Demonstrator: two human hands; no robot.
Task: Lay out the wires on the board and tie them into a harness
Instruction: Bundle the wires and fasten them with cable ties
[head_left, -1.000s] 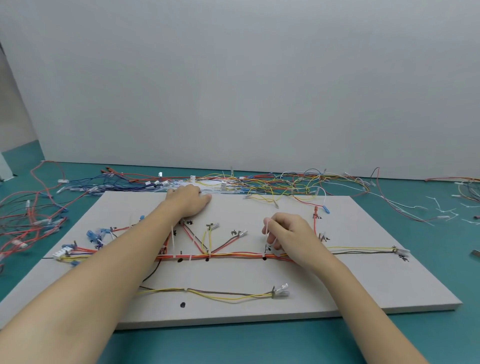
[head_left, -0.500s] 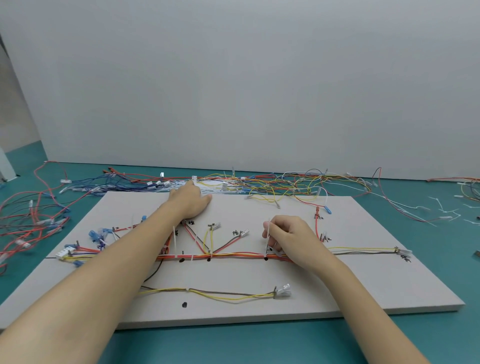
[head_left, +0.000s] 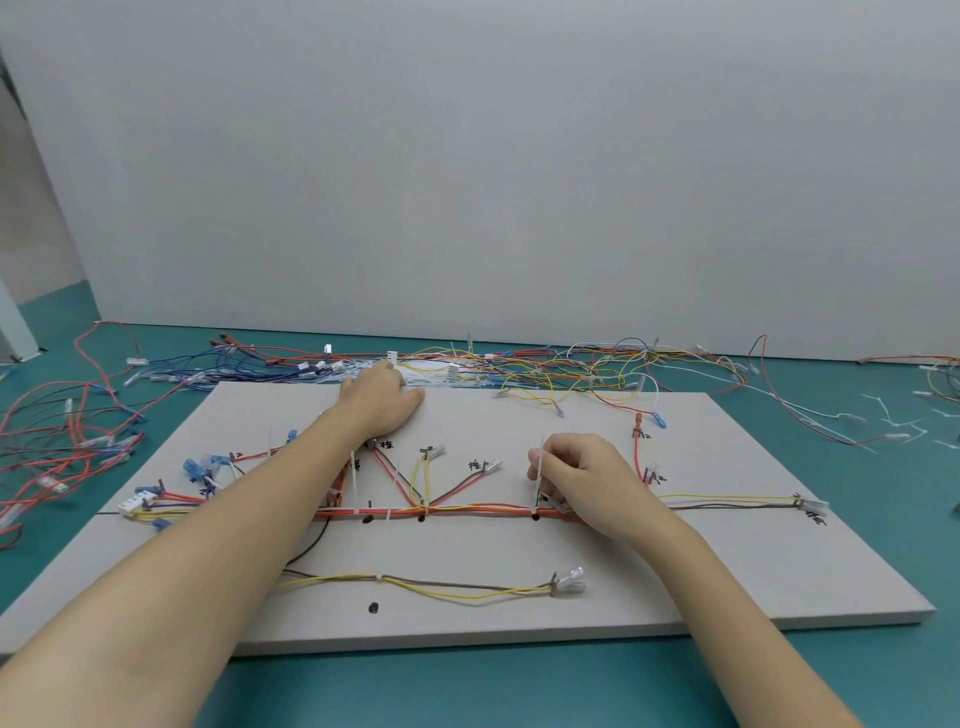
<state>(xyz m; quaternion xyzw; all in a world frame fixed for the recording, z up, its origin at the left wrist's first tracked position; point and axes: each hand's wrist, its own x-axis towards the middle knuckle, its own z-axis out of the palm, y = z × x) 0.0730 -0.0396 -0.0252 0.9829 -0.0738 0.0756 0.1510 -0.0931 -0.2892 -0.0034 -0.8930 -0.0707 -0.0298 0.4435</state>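
Wires (head_left: 467, 510) are light and limp; we pinch the stiff, slippery cable tie (head_left: 540, 470) with right-hand fingers (head_left: 535, 460), while our left hand (head_left: 382, 397) reaches flat, fingers relaxed.

just one view here, a wide-angle head cam looking forward and down from the near edge of the board (head_left: 779, 545), close enough that both forearms fill the bottom of the frame, with the teal table (head_left: 883, 675) and grey wall (head_left: 519, 156) at the far side
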